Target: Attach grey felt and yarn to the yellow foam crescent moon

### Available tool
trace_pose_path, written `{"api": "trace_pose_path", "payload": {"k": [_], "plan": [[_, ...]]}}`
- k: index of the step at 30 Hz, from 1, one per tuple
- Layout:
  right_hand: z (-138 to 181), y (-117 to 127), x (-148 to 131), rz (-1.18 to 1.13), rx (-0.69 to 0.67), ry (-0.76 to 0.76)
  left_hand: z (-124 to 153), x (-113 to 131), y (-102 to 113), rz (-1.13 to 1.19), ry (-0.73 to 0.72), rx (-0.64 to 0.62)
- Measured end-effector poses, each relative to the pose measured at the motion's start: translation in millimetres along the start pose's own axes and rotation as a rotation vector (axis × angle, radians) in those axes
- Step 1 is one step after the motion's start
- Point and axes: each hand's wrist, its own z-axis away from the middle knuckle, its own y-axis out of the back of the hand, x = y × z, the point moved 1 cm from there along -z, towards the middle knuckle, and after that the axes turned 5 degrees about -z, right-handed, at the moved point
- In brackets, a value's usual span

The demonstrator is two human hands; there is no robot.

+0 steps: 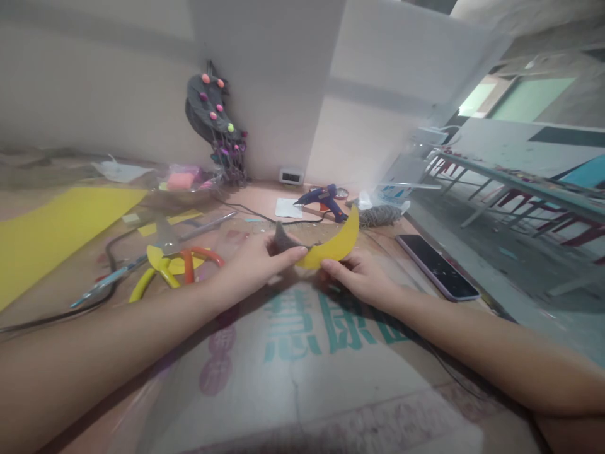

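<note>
Both my hands hold a yellow crescent-shaped piece point(339, 244) above the middle of the table. My left hand point(262, 257) pinches its left end with the thumb on top. A dark grey crescent-like piece point(283, 239) shows behind that thumb, partly covered by the hand and the yellow piece. My right hand point(362, 275) grips the lower edge of the yellow crescent between thumb and fingers; its fingertips are hidden underneath. Just beyond the hands, a blue hot glue gun point(317, 197) rests by a white paper square point(288, 208). Grey yarn point(382, 216) lies behind the crescent's right tip.
Left of my hands lie yellow-handled scissors point(164, 270), orange-handled scissors point(189, 268) and a yellow sheet point(61, 230). A phone point(439, 268) lies at the right edge. Against the wall stand a grey moon ornament with pompoms point(198, 113) and a small digital display point(290, 176).
</note>
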Motion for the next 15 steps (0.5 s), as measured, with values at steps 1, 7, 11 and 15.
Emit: {"api": "trace_pose_path", "payload": {"k": [1,7,11,15], "plan": [[-0.5,-0.9,-0.3,0.019,-0.021,0.025,0.3,0.0,0.1,0.021,0.025,-0.017],[-0.5,-2.5,-6.5,0.103,-0.059,0.204,2.0,-0.6,-1.0,0.107,0.061,-0.105],[0.7,14.5,-10.6,0.286,-0.084,0.270,0.7,-2.6,-0.3,0.051,0.059,-0.083],[-7.6,37.9,3.2,0.323,0.152,0.203,0.3,-1.2,-0.7,0.014,0.041,-0.100]]}}
